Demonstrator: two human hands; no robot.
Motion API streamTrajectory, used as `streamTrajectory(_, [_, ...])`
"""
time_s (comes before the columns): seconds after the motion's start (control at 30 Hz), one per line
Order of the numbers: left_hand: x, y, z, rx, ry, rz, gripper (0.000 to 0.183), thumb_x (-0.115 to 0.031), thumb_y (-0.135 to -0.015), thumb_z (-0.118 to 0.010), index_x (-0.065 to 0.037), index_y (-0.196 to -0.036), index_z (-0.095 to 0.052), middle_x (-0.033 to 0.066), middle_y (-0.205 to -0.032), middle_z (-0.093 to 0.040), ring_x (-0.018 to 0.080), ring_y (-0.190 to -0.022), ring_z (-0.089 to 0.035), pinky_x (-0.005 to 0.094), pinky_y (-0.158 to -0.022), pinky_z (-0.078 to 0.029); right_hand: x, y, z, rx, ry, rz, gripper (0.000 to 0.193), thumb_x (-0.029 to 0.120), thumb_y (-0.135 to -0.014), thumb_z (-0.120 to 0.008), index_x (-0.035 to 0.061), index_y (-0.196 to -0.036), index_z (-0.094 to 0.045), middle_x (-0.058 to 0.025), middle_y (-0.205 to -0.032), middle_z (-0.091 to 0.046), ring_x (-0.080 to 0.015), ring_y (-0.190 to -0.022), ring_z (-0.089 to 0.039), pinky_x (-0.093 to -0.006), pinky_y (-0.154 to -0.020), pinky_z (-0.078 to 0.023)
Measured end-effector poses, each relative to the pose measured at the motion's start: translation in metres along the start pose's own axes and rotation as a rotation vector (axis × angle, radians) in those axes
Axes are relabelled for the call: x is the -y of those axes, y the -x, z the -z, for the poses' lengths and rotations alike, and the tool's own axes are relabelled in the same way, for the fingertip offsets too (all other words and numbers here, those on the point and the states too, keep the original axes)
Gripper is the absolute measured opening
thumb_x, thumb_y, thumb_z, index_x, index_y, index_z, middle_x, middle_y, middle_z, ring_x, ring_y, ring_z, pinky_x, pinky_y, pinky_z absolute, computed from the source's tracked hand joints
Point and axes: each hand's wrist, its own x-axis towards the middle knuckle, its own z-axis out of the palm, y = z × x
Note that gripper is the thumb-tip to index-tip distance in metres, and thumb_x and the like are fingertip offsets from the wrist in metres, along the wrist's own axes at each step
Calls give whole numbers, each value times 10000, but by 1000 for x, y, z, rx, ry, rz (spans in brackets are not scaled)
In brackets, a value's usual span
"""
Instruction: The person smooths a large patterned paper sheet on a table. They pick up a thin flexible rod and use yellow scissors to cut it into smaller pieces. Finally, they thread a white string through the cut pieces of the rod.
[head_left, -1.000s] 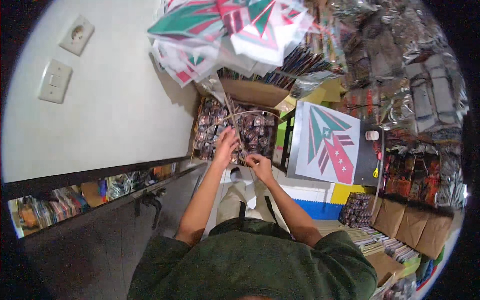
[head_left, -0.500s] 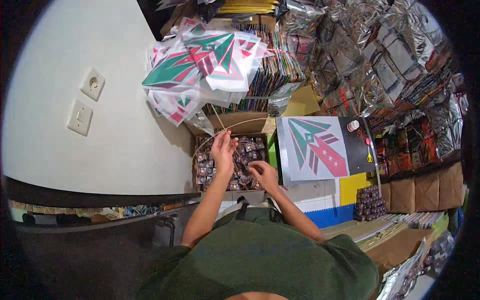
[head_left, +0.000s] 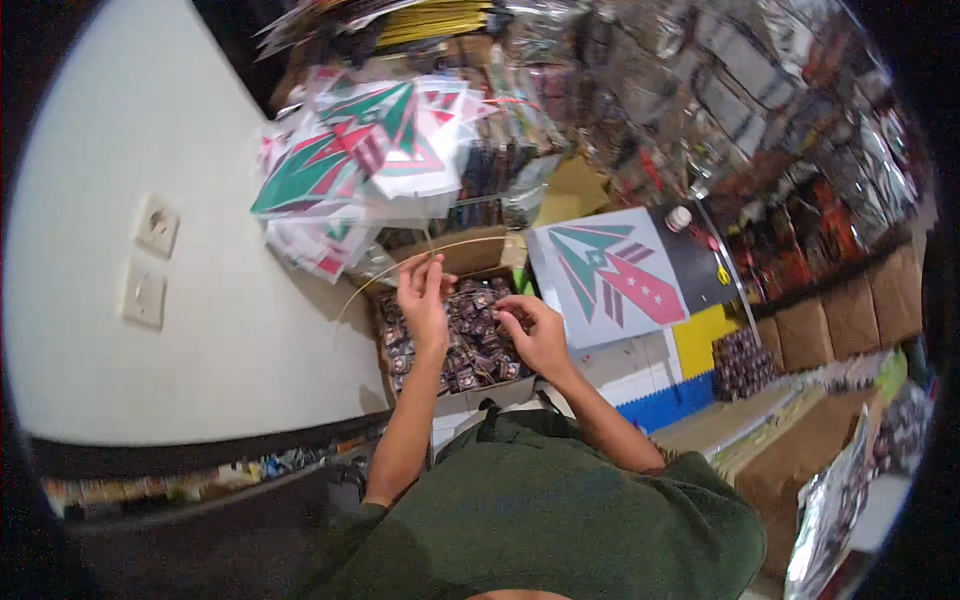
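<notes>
My left hand (head_left: 425, 308) is closed in a pinch around thin bamboo-like sticks. One long curved stick (head_left: 470, 241) arcs from the wall side across above it, and a straighter one crosses near the fingertips. My right hand (head_left: 538, 335) hovers a little to the right, thumb and fingers bent close together; whether they hold a thread or a stick is too fine to see. Beneath both hands, many small dark wrapped packets (head_left: 485, 360) fill an open cardboard box (head_left: 470, 264). A printed sheet (head_left: 600, 285) with a green, red and white winged shape lies on a dark board to the right.
A pile of similar printed sheets (head_left: 400, 175) sits beyond the box. Yellow scissors (head_left: 722, 274) and a white spool (head_left: 679, 219) lie on the dark board (head_left: 700, 255). Plastic-wrapped bundles (head_left: 740, 100) fill the far right. At left stands a white wall (head_left: 110, 200).
The view has turned and blurred slightly. The curved stick's left end has swung out lower toward the wall. My right hand has risen closer to the left hand's level.
</notes>
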Motion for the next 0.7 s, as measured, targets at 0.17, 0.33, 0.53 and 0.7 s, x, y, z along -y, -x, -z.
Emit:
streamTrajectory(0.17, [51,-2,-2,54,-93,93,225,-125,-1050,-657,-2,-1238,-633,80,-1100,-754,47,-685,-553,203,-574,-434,11,20,47,-123,119,-26,221,117,-952,-726,52,-1164,-731,-111,-1023,-745,-198,-820,-714,-324,-725,-564])
streamTrajectory(0.33, [88,0,-11,40,-169,198,294,-114,-1067,-618,54,-1308,-625,116,-1192,-733,50,-723,-551,208,-582,-443,-18,44,109,-383,207,-197,230,120,-950,-717,60,-1173,-728,-117,-1016,-741,-204,-802,-708,-328,-700,-564])
streamTrajectory(0.53, [114,21,-23,108,-208,254,438,-110,-1052,-640,83,-1434,-548,148,-1260,-713,86,-779,-586,239,-633,-494,-107,65,217,-573,393,-277,211,119,-933,-721,47,-1131,-739,-131,-1029,-751,-236,-813,-725,-349,-707,-573])
streamTrajectory(0.7, [118,51,-58,118,-442,254,275,-126,-1061,-624,-2,-1306,-616,85,-1101,-729,65,-704,-552,220,-577,-440,-222,67,338,-571,575,-353,176,146,-928,-715,57,-1075,-755,-149,-978,-759,-297,-847,-734,-403,-751,-580])
